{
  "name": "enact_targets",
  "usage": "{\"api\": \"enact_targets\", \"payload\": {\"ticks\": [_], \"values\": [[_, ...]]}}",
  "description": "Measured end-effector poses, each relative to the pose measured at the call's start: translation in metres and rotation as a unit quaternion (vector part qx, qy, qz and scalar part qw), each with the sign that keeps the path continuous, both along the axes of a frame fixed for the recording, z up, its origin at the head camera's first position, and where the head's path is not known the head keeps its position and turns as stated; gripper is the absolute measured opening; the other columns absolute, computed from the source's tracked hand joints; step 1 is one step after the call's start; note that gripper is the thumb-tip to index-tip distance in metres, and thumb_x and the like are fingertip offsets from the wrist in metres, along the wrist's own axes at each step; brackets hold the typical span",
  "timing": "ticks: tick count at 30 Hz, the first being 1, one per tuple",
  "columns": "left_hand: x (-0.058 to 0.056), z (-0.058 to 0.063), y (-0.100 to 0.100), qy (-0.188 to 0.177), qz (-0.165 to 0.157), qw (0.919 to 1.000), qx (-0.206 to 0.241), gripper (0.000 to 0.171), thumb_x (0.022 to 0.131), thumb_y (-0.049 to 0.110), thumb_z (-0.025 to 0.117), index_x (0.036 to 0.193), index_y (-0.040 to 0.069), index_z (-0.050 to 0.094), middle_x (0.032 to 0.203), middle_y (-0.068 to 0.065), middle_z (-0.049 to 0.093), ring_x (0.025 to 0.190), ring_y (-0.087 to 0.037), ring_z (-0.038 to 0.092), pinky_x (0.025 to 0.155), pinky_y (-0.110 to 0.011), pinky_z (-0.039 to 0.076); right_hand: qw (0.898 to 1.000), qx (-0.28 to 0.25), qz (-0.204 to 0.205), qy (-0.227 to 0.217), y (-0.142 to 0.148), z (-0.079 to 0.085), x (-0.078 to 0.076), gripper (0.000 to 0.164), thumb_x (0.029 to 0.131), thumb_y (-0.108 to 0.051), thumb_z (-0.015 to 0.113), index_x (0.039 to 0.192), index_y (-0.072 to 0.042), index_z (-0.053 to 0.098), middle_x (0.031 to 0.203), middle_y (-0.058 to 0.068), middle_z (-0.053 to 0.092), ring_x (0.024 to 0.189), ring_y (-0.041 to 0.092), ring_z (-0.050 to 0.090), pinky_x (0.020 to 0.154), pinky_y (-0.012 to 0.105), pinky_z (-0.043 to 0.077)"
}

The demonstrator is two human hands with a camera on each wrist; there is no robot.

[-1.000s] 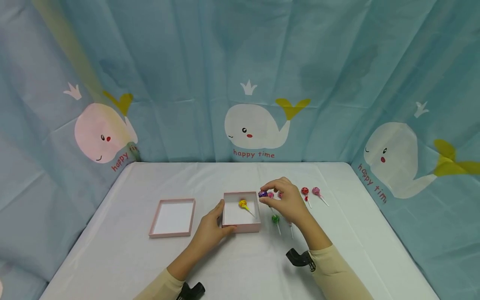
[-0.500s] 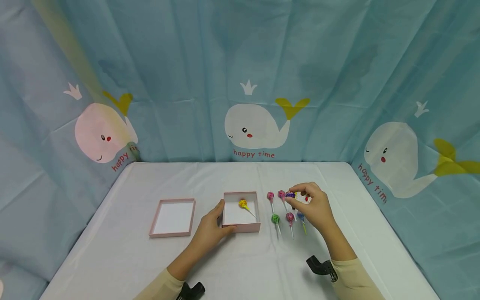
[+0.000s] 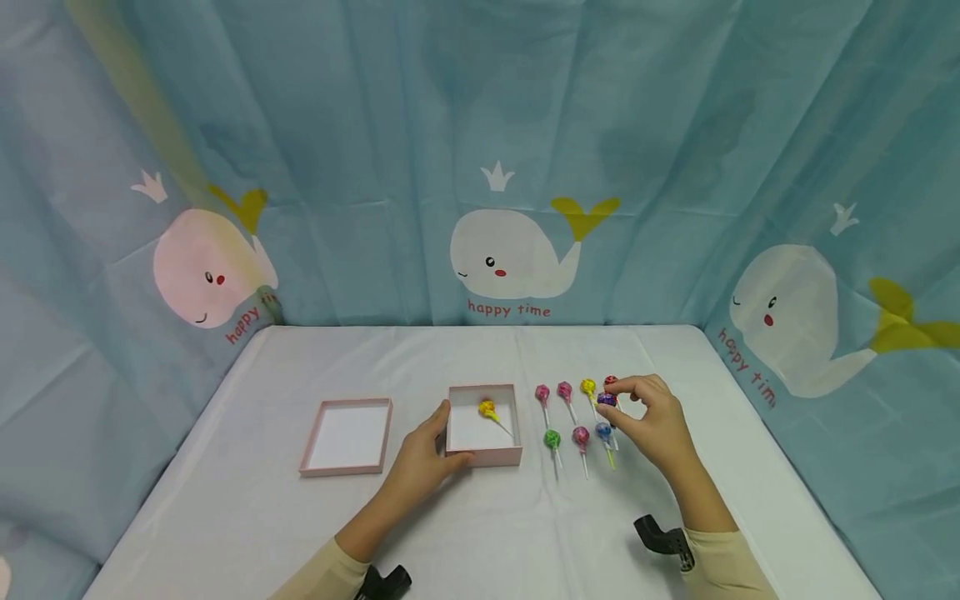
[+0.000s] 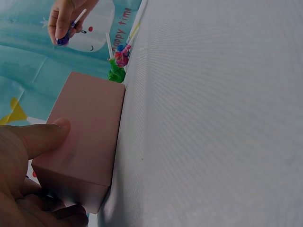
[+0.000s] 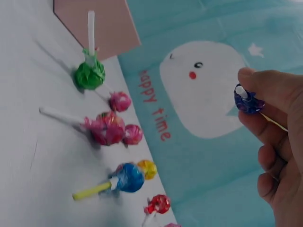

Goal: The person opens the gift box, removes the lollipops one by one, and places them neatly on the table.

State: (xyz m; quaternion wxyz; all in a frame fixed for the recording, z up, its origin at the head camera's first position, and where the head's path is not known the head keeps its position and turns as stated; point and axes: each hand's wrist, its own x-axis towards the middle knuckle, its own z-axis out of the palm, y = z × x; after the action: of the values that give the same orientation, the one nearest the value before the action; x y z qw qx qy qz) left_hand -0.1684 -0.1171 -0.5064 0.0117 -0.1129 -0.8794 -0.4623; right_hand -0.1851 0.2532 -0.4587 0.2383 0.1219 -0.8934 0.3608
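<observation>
My left hand (image 3: 416, 467) holds the near left corner of a square pink box (image 3: 495, 457), its thumb on the front wall and fingers round the side. Inside that box lies a yellow lollipop (image 3: 487, 409). Between thumb and fingertips my right hand (image 3: 660, 425) pinches a purple lollipop (image 5: 246, 100), held above the table with its stick pointing toward the right wrist camera. Beneath and beside this hand are a blue lollipop (image 3: 603, 431), a yellow-wrapped lollipop (image 3: 588, 387) and a red lollipop (image 3: 611, 380), partly covered by the fingers.
Left of the box lies its shallow pink lid (image 3: 345, 435), white inside up. Right of the box are a green lollipop (image 3: 552, 439) and several pink lollipops (image 3: 581, 437), roughly in two rows. A blue whale-print curtain (image 3: 390, 167) surrounds the white table (image 3: 450, 542).
My right hand has carried the purple lollipop rightward from beside the box's right edge, over the rows, to near the red one. The left hand and box have stayed put.
</observation>
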Motion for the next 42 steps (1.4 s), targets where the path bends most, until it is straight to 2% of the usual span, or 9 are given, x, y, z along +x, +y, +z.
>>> {"api": "enact_targets", "payload": {"ticks": [6, 11, 13, 18, 23, 27, 33, 42], "values": [[0.001, 0.001, 0.001, -0.009, 0.004, 1.0000, 0.000, 0.101, 0.080, 0.025, 0.090, 0.158, -0.001, 0.032, 0.165, -0.017, 0.031, 0.152, -0.031, 0.032, 0.119, -0.045, 0.036, 1.000, -0.007, -0.013, -0.019, 0.013, -0.009, -0.002, 0.029, 0.084, -0.023, 0.088, 0.111, -0.020, 0.077, 0.108, -0.004, 0.070, 0.096, 0.010, 0.049, 0.080, 0.020, 0.042], [0.002, 0.002, 0.001, -0.011, 0.006, 0.9999, 0.001, 0.101, 0.079, 0.024, 0.090, 0.158, 0.000, 0.032, 0.165, -0.016, 0.032, 0.152, -0.030, 0.032, 0.119, -0.045, 0.036, 1.000, -0.004, -0.019, -0.023, 0.023, -0.013, -0.004, 0.028, 0.085, -0.025, 0.086, 0.111, -0.021, 0.077, 0.112, -0.004, 0.071, 0.105, 0.008, 0.050, 0.086, 0.031, 0.047], [0.001, 0.003, 0.001, -0.013, 0.008, 0.9999, 0.000, 0.101, 0.080, 0.024, 0.090, 0.158, 0.000, 0.033, 0.165, -0.016, 0.032, 0.152, -0.030, 0.032, 0.120, -0.045, 0.035, 0.999, -0.002, -0.023, -0.027, 0.027, -0.015, -0.004, 0.027, 0.086, -0.026, 0.085, 0.111, -0.020, 0.077, 0.113, -0.004, 0.071, 0.107, 0.008, 0.050, 0.087, 0.032, 0.047], [0.002, 0.004, 0.001, -0.014, 0.008, 0.9999, 0.000, 0.100, 0.080, 0.024, 0.090, 0.158, 0.000, 0.033, 0.165, -0.016, 0.032, 0.152, -0.030, 0.031, 0.120, -0.046, 0.035, 0.999, 0.006, -0.035, -0.036, 0.037, -0.020, -0.006, 0.027, 0.087, -0.028, 0.084, 0.112, -0.020, 0.077, 0.113, -0.004, 0.072, 0.105, 0.010, 0.050, 0.086, 0.032, 0.046], [0.002, 0.003, 0.001, -0.014, 0.006, 0.9999, 0.000, 0.100, 0.080, 0.024, 0.090, 0.158, 0.000, 0.032, 0.165, -0.015, 0.031, 0.152, -0.030, 0.031, 0.121, -0.046, 0.034, 0.998, 0.002, -0.042, -0.053, 0.045, -0.025, -0.008, 0.026, 0.088, -0.028, 0.084, 0.111, -0.019, 0.076, 0.110, -0.001, 0.073, 0.100, 0.014, 0.050, 0.083, 0.041, 0.046], [0.001, 0.003, 0.001, -0.016, 0.005, 0.9999, -0.002, 0.100, 0.080, 0.024, 0.090, 0.158, 0.000, 0.032, 0.165, -0.015, 0.031, 0.152, -0.030, 0.031, 0.121, -0.046, 0.034, 0.994, 0.005, -0.052, -0.096, 0.050, -0.028, -0.009, 0.028, 0.088, -0.031, 0.083, 0.112, -0.016, 0.077, 0.110, 0.005, 0.071, 0.100, 0.021, 0.051, 0.079, 0.041, 0.045], [0.000, 0.005, 0.000, -0.012, 0.006, 0.9999, -0.002, 0.099, 0.080, 0.023, 0.090, 0.158, -0.001, 0.033, 0.165, -0.016, 0.032, 0.152, -0.030, 0.032, 0.121, -0.046, 0.034, 0.979, 0.019, -0.053, -0.195, 0.055, -0.034, -0.013, 0.032, 0.090, -0.033, 0.081, 0.116, -0.015, 0.076, 0.112, 0.010, 0.066, 0.104, 0.027, 0.053, 0.078, 0.036, 0.045], [0.000, 0.004, -0.001, -0.007, -0.002, 1.0000, 0.002, 0.099, 0.080, 0.023, 0.090, 0.157, -0.002, 0.034, 0.164, -0.018, 0.032, 0.151, -0.032, 0.033, 0.120, -0.047, 0.035, 0.971, 0.032, -0.039, -0.234, 0.060, -0.044, -0.013, 0.034, 0.088, -0.037, 0.082, 0.114, -0.016, 0.077, 0.109, 0.008, 0.066, 0.100, 0.025, 0.053, 0.077, 0.035, 0.044]]}}
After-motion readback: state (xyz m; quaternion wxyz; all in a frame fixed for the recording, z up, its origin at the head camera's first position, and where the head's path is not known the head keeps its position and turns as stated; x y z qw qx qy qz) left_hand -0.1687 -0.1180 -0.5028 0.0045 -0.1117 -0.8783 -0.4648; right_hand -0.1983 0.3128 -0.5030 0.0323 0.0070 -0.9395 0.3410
